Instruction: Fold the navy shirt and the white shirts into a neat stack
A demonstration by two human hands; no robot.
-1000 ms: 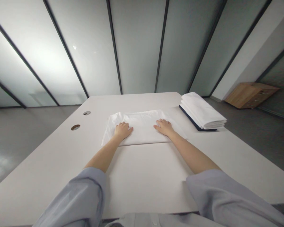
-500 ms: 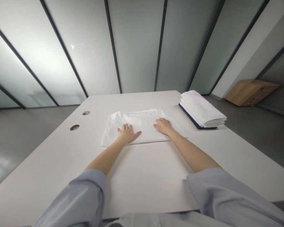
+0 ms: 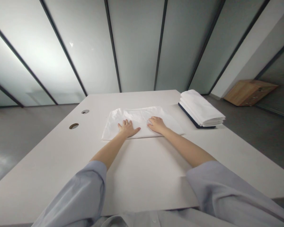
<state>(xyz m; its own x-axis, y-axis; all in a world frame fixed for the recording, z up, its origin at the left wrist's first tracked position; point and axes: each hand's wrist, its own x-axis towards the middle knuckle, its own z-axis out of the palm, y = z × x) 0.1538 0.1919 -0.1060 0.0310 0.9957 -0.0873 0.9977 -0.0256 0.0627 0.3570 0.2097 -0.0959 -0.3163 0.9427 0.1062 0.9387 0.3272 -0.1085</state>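
Observation:
A folded white cloth [image 3: 113, 124] lies flat on the white table [image 3: 144, 170], a little beyond its middle. My left hand [image 3: 127, 128] rests palm down on the cloth near its front edge, fingers spread and flat. My right hand [image 3: 156, 124] lies on the cloth just to the right of it, also flat with the fingers stretched out. The two hands are close together near the cloth's middle. Neither hand grips anything.
A stack of folded white cloths [image 3: 200, 108] on a dark base sits at the table's far right edge. Two round cable holes [image 3: 73, 126] are at the far left. Frosted glass panels stand behind; a wooden cabinet [image 3: 249, 92] is on the floor at right.
Both hands have slid inward over the cloth toward its middle, the right hand moving left most. The left hand's fingers have spread out flat.

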